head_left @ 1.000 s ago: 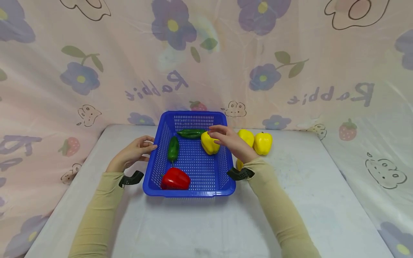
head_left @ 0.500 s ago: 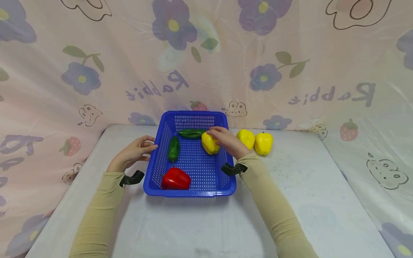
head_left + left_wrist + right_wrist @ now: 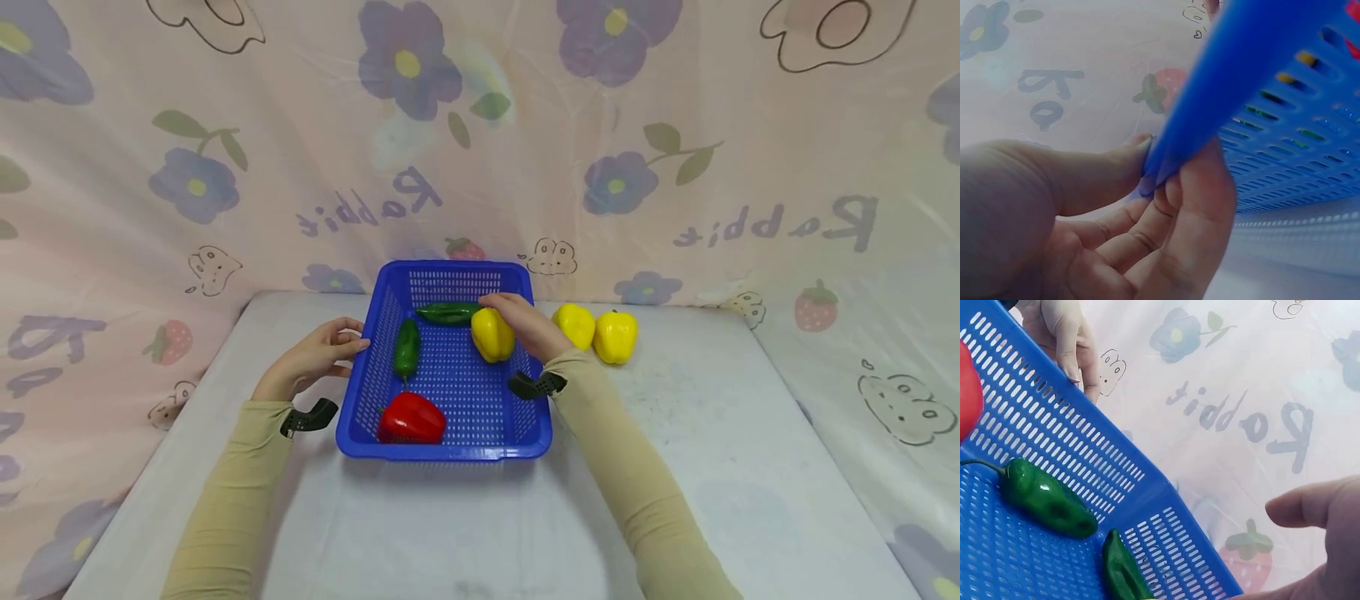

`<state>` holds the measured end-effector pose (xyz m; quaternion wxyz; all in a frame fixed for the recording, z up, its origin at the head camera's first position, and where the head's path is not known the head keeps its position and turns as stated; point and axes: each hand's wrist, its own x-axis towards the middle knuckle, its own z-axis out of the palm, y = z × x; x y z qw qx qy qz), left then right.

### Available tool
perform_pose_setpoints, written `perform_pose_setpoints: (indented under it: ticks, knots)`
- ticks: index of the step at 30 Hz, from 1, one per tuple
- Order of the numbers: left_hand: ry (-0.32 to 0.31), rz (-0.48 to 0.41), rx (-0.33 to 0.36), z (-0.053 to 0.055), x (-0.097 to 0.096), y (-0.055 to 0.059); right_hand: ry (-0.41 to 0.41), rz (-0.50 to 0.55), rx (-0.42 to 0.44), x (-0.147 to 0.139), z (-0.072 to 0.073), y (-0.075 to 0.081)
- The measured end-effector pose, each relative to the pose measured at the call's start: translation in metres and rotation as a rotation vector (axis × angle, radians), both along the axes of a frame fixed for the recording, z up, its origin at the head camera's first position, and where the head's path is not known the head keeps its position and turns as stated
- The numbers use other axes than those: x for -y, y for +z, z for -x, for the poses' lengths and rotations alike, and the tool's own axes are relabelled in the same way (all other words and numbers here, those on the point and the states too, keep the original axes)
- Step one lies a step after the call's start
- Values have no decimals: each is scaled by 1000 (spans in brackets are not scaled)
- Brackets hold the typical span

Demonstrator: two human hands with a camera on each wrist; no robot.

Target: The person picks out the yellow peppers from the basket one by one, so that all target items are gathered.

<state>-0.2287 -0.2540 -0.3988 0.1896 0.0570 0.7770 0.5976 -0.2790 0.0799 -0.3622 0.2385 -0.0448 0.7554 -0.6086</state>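
Note:
The blue plastic basket (image 3: 442, 452) stands on the table in the head view. My left hand (image 3: 318, 354) pinches its left rim, thumb on one side and curled fingers on the other, as the left wrist view shows. My right hand (image 3: 528, 325) reaches over the right rim, right beside a yellow bell pepper (image 3: 492, 336) in the basket. Its thumb (image 3: 1297, 506) stands apart from the fingers in the right wrist view. Two green peppers, one upright along the left wall (image 3: 407, 348) and one along the back (image 3: 447, 313), and a red bell pepper (image 3: 412, 418) also lie inside.
Outside the basket at the right, two yellow bell peppers (image 3: 616, 337) stand side by side, one partly hidden by my right arm. A patterned curtain (image 3: 480, 150) hangs behind the white table (image 3: 750, 467).
My right hand lowers from above the yellow bell pepper to its far right side, and the forearm shifts left. The left hand keeps its hold on the basket rim.

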Motion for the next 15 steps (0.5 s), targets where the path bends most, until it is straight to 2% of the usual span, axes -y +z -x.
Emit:
perform_pose_setpoints:
  ticks: [15]
  knots:
    - [11, -6, 3, 2, 1, -2, 27, -23, 9, -1, 4, -1]
